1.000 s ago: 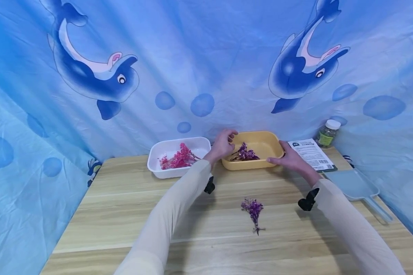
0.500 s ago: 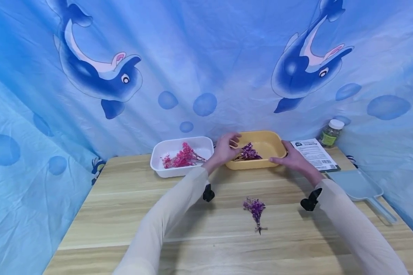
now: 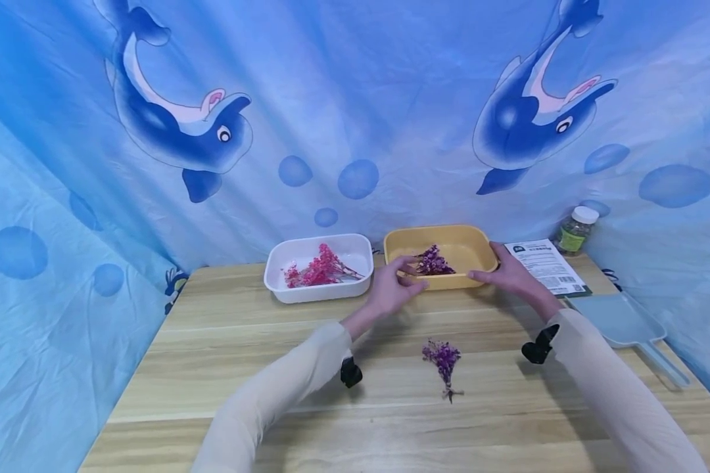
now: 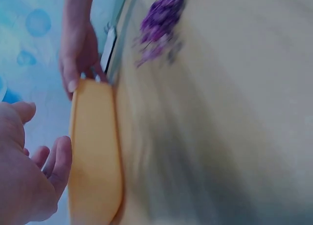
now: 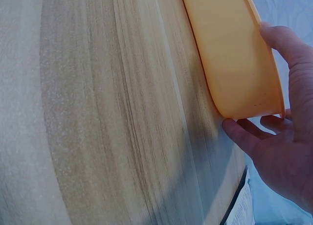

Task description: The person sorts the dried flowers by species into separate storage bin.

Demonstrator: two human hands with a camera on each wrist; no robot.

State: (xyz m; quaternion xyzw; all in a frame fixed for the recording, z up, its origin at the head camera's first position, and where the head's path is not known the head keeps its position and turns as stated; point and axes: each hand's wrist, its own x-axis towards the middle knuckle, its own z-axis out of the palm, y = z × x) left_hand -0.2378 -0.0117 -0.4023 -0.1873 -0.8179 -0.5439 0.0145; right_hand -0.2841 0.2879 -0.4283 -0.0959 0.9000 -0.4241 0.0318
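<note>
A yellow plastic tub (image 3: 449, 281) stands at the back of the table, a small bunch of purple dried flowers (image 3: 433, 261) lying in its left part. My right hand (image 3: 511, 272) holds the tub's right end, thumb at the front rim and fingers round the end wall, as the right wrist view shows. My left hand (image 3: 390, 289) is at the tub's front left corner with loosely bent fingers; in the left wrist view nothing is between them. Another tied bunch of purple dried flowers (image 3: 442, 362) lies on the table in front of the tub.
To the left stands a white tub (image 3: 316, 294) with pink dried flowers (image 3: 319, 268) in it. At the back right are a printed sheet (image 3: 544, 266), a lidded jar (image 3: 574, 231) and a pale blue dustpan (image 3: 621, 318). A dolphin-printed curtain (image 3: 343, 98) hangs behind the wooden table (image 3: 225, 368).
My left hand has come back from over the yellow tub's left side to its front corner. The right hand stays on the tub's right end. The head view has turned slightly left.
</note>
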